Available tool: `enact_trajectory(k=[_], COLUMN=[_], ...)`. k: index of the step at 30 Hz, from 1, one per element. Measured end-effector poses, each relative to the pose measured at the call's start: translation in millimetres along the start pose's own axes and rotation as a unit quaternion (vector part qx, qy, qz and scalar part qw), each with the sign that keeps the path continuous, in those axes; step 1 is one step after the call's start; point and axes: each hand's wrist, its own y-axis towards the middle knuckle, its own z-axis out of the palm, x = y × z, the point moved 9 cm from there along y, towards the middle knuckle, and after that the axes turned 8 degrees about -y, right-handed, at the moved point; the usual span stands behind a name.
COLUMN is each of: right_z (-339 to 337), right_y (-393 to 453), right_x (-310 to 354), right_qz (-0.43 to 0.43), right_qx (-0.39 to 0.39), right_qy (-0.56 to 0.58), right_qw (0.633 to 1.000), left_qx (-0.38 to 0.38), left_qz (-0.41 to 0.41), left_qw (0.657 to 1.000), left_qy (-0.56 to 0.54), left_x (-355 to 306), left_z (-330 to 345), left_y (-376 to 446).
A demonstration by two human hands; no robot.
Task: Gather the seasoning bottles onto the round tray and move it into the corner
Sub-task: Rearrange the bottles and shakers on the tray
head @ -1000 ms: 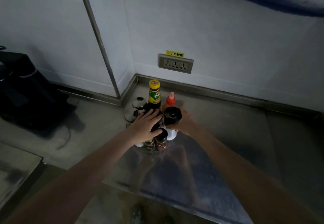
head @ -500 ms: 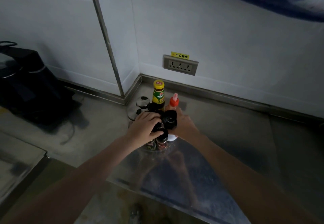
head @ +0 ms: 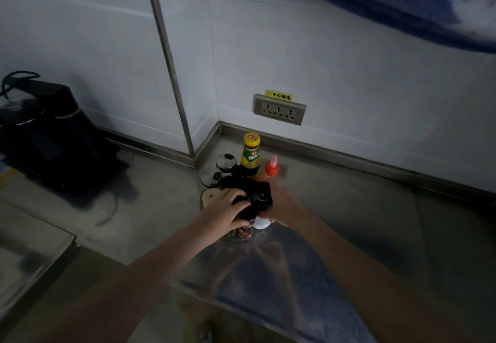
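Both hands, the left hand (head: 228, 212) and right hand (head: 281, 204), curled around the crowded seasoning bottles (head: 251, 154) on the round tray (head: 228, 236) near the bench (head: 349, 208) corner; uneven pushing could topple tall bottles.

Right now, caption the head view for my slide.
Both hands, left and right, clasp the cluster of seasoning bottles on the steel counter near the corner.

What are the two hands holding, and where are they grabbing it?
Both hands clasp the cluster of seasoning bottles on the round tray: the left hand on its left side near the caps, the right hand on its right side. The exact bottles gripped cannot be told.
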Motion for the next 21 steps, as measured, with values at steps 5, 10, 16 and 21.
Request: enact_trajectory(k=[5,10,16,21], right_z=[3.4,-0.9,-38.1,-46.3], right_y=[-8.0,-7.5,-17.4,-11.9], right_x=[-3.1,-2.9,16.9,21.1], right_qz=[0.010,0.010,-0.042,-0.045], right_qx=[-0.025,0.031,0.046,0.021], right_qy=[-0.001,0.032,0.006,-0.146], right_qw=[1.000,0.999,0.998,0.988], left_qx=[0.004,0.001,-0.062,0.013], left_qz=[0.011,0.013,-0.041,-0.114], left_qw=[0.998,0.995,0.994,0.993], left_qy=[-0.055,-0.095,-0.080,-0.036], left_x=[-5.4,-4.4,15.0,50.4], left_z=[2.7,3.5,-21.4,-13.9], left_y=[-2.6,-9.5,-10.1,-0.4])
